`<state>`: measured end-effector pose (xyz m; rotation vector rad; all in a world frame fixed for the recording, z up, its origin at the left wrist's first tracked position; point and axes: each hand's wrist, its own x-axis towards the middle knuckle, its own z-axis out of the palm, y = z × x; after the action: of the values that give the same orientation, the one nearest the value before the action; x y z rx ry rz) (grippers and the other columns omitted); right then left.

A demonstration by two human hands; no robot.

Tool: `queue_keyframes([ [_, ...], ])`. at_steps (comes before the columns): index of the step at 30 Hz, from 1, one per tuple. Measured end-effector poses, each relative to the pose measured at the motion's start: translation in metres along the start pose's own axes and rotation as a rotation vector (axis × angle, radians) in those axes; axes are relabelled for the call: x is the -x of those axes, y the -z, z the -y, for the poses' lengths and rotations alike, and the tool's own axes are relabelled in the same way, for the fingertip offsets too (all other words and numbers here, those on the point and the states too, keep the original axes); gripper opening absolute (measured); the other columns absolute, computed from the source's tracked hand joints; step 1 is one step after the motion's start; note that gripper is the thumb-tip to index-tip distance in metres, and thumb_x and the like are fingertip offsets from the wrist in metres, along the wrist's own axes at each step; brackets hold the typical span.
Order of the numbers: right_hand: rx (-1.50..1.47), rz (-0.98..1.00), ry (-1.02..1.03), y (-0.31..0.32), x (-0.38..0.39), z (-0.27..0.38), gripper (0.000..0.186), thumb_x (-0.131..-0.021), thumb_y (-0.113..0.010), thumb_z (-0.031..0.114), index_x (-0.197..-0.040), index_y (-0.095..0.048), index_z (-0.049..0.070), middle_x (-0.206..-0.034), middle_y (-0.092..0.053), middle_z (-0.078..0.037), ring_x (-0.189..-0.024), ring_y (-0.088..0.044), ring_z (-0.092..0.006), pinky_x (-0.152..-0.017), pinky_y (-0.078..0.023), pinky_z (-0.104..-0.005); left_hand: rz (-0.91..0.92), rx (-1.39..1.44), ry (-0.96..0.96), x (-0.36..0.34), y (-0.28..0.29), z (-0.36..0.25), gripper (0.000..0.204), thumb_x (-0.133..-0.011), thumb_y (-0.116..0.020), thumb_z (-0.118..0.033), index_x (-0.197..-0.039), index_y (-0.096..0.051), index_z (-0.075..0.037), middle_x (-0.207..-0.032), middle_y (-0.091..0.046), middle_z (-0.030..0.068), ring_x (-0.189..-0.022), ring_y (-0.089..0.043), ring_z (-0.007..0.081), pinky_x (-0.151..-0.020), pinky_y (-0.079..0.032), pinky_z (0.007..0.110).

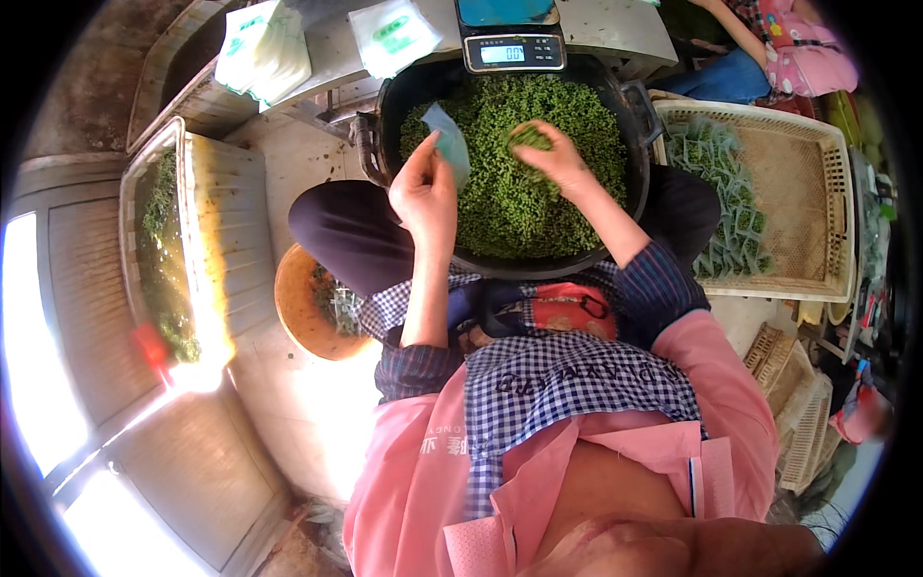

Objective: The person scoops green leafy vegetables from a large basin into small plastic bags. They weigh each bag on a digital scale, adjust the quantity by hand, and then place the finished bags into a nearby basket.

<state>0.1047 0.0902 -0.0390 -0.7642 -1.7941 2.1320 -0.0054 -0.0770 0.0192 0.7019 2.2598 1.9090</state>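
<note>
Bag in your left hand, green berries in your right

Closest in, you wear a blue-and-white checked apron (577,380) over a pink top (413,471), and your legs in dark trousers (336,231) spread to either side of a round black tub (636,154). Small green berries (519,216) fill much of the tub.

Your left hand (426,192) pinches a thin, translucent plastic bag (449,149) above the tub's left part. Your right hand (560,163) is above the middle, its fingers curled round a small clump of the berries, just to the right of the bag and apart from it.

By your left knee is an orange bowl (293,303) with green bits inside; farther left stands a tall white crate (236,240), with greenery in it. On your right, a pale, shallow crate (812,188) holds rows of filled packets (721,197) along its left side.

Beyond the tub, a digital scale (514,54) sits on a grey table (615,37), with two stacks of printed bags (264,53) to its left. At far right, another person (812,58) shows in part.
</note>
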Motion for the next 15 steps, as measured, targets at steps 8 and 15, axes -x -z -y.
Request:
queue_keyframes([
  [8, -1.2, -0.079, 0.22, -0.024, 0.028, 0.055, 0.023, -0.092, -0.046, 0.023, -0.104, -0.051, 0.004, -0.093, -0.062, -0.016, -0.091, -0.061, -0.0251, -0.063, -0.055, -0.0342, 0.31, -0.275, -0.024, 0.029, -0.074, -0.007, 0.023, -0.079, -0.059, -0.005, -0.099, -0.068, -0.004, -0.074, -0.063, 0.0192, -0.066, -0.062, 0.0342, -0.061, -0.048, 0.038],
  [15, -0.902, -0.37, 0.371, -0.011, 0.032, 0.053, 0.027, -0.092, -0.044, 0.029, -0.086, -0.055, 0.005, -0.103, -0.063, -0.011, -0.092, -0.06, -0.0201, -0.088, -0.047, -0.0365, 0.346, 0.009, 0.21, 0.034, -0.087, 0.016, 0.027, -0.089, -0.056, -0.009, -0.111, -0.061, 0.006, -0.061, -0.057, 0.0023, -0.051, -0.05, 0.0079, -0.049, -0.04, 0.025],
])
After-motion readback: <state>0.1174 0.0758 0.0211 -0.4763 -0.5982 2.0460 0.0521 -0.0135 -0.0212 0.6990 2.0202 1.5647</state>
